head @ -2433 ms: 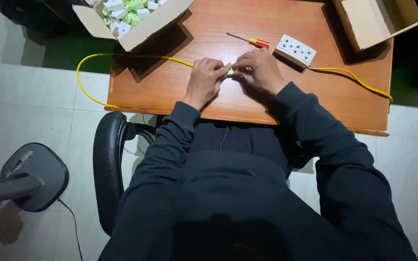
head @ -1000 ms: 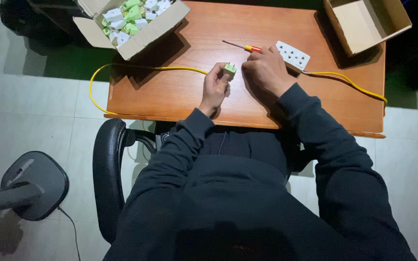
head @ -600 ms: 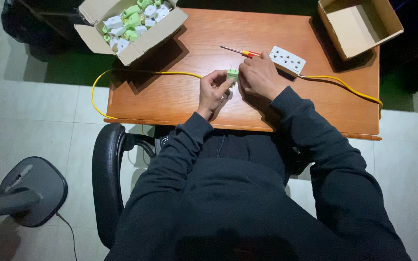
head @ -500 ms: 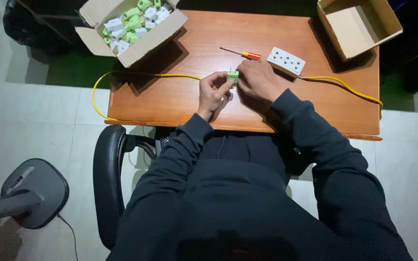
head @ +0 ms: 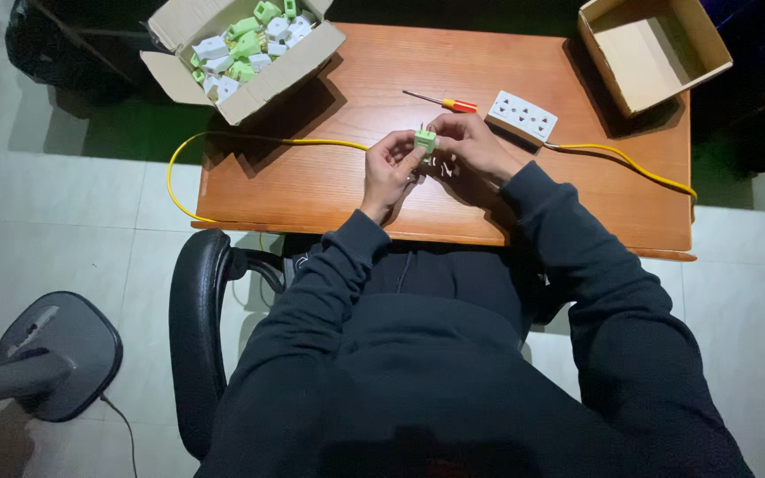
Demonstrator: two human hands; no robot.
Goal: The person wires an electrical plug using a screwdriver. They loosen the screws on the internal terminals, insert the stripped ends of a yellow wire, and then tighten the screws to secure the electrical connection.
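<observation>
Both hands [head: 431, 155] stay closed around green plug [head: 425, 139], fingers hiding its base.

Little green plug [head: 425, 139] is sitting upright with its metal prongs pointing up, just above the wooden worktop [head: 329, 181]. A yellow cable [head: 250, 138] is running off from it, looping past the worktop's left edge.
</observation>
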